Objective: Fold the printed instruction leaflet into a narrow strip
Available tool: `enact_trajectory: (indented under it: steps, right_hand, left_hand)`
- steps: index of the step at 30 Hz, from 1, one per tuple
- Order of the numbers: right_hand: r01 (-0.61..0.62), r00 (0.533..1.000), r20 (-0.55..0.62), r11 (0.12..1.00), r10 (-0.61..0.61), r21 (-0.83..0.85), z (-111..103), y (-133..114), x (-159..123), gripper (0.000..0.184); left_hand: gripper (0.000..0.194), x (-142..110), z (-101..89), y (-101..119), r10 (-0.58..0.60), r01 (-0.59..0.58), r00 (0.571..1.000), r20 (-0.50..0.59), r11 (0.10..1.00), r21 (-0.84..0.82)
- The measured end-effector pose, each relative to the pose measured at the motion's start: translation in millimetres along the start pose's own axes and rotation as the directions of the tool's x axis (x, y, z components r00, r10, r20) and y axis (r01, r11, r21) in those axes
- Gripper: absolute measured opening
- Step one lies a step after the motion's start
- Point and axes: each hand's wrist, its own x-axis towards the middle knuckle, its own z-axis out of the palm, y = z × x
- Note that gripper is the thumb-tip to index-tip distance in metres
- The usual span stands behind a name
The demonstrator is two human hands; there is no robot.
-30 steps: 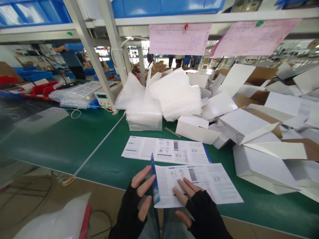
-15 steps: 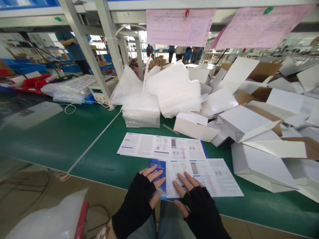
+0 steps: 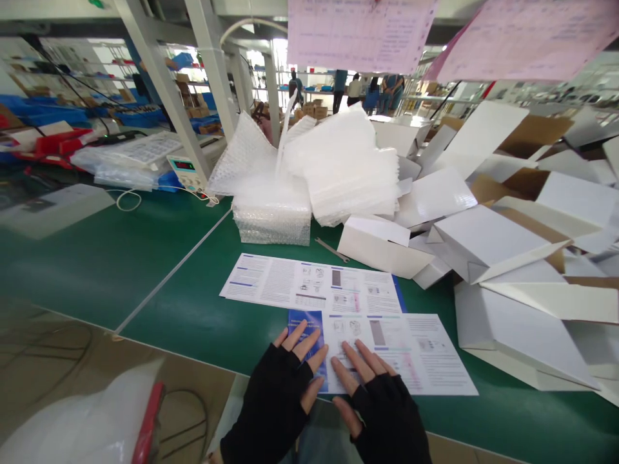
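While both hands lie palm down with fingers spread, gripping nothing, the left hand (image 3: 285, 390) covers part of the blue panel (image 3: 315, 320) of a folded leaflet (image 3: 442, 354) at the bottom centre of the frame, and the right hand (image 3: 382, 403) rests on its white printed pages. The leaflet's lower left corner comes close to the front edge of the green table (image 3: 164, 258); towards the lower right, a wider strip of green separates the two. Its top edge runs just below a second leaflet (image 3: 278, 283), so close that I cannot tell whether they overlap. Green tabletop stretches across the left of the frame, crossed by a pale strip (image 3: 181, 261), giving room sideways. Room is tighter on the right, where white boxes (image 3: 493, 238) crowd in, and beyond the second leaflet, where a wrench (image 3: 332, 250) and bubble wrap (image 3: 273, 225) lie.
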Motion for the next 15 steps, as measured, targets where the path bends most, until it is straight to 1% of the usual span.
enact_trajectory:
  steps: [5,10,15]
  right_hand:
    - [-0.055,0.996,-0.070,0.996,0.059,0.063,-4.1,-1.0,6.6,0.036]
    - [-0.017,1.000,-0.002,1.000,0.018,0.023,0.1,3.5,-0.4,0.045]
    - [-0.038,0.999,-0.014,0.998,0.038,0.047,1.5,4.9,-2.5,0.045]
  left_hand:
    - [0.034,3.0,0.8,1.6,0.010,-0.011,1.000,-0.014,1.000,-0.024]
    - [0.035,0.4,6.3,2.1,-0.028,0.029,0.999,0.020,0.999,-0.042]
    - [0.036,-2.3,8.8,3.6,-0.068,0.070,0.997,0.039,0.996,-0.055]
